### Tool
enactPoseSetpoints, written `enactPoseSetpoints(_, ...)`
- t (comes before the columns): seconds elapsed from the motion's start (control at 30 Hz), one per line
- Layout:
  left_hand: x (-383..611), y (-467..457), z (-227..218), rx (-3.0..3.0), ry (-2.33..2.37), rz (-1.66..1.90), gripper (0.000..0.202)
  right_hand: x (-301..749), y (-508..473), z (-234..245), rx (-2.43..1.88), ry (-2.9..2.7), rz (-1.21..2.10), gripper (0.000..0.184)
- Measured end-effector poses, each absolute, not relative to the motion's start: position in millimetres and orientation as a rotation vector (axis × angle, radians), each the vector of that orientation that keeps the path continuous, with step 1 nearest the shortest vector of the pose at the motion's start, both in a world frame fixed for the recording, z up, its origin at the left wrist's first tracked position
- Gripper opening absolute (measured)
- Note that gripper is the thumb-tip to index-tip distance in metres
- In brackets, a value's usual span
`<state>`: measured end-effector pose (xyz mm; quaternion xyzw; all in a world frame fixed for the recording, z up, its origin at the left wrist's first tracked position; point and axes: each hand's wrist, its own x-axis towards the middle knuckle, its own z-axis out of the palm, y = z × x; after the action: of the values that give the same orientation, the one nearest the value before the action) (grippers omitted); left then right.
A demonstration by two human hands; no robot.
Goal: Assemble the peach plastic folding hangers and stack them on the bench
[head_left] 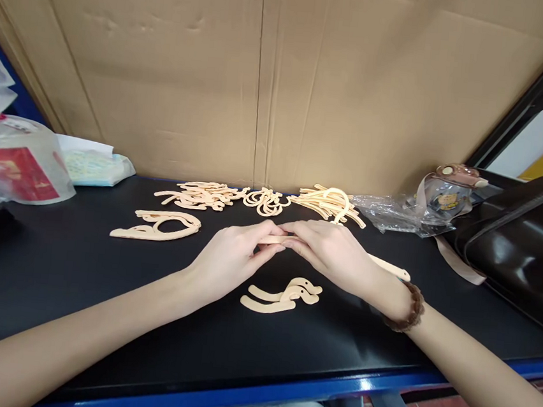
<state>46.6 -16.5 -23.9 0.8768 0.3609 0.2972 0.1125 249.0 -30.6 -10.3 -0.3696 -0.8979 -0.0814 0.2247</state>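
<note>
Both hands meet over the middle of the table, fingers pinched on a beige plastic hanger bar (pixel 275 240). My left hand (pixel 233 251) grips it from the left, and my right hand (pixel 331 251) from the right. A beige arm (pixel 390 267) sticks out beyond my right hand; whether it joins the held bar is hidden. Just behind that hand rises a beige hook (pixel 342 197), its lower end covered. Two curved beige hanger pieces (pixel 282 296) lie in front of the hands. Left of my left hand rests a folded beige hanger (pixel 158 225).
Along the back lie piles of curved pieces (pixel 205 194), hooks (pixel 266 201) and long bars (pixel 319 202). Clear plastic wrap (pixel 395 214), a bottle (pixel 450 194) and a dark bag (pixel 522 240) stand right. Plastic bags (pixel 21 160) sit left. Cardboard (pixel 192 74) walls the back.
</note>
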Motion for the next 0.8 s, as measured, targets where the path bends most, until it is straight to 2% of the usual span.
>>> enactPoseSetpoints(0.1,44,-15,-24,2.515,1.120,0.995,0.020,252,-27,-9,-1.103,-2.483,-0.222,0.032)
enactPoseSetpoints(0.2,43,-18,-21,2.695,1.056,1.188,0.025,259,-20,-10,-1.170,-2.472,-0.316,0.032)
enactPoseSetpoints(0.27,44,-25,-18,2.895,0.893,1.089,0.024,265,-14,-12,-1.201,-2.475,-0.339,0.031)
enactPoseSetpoints(0.37,49,-36,-16,3.030,0.625,0.621,0.034,272,-5,-17,-1.245,-2.480,-0.303,0.030)
enactPoseSetpoints(0.43,52,-40,-17,3.017,0.583,0.383,0.041,274,-1,-20,-1.280,-2.481,-0.270,0.030)
enactPoseSetpoints(0.5,53,-41,-20,2.985,0.615,0.269,0.037,274,1,-22,-1.306,-2.487,-0.233,0.030)
enactPoseSetpoints(0.63,50,-35,-22,2.926,0.644,0.248,0.021,271,0,-23,-1.301,-2.498,-0.152,0.032)
enactPoseSetpoints(0.8,45,-23,-22,2.725,0.823,0.503,0.024,271,-2,-22,-1.249,-2.457,-0.069,0.031)
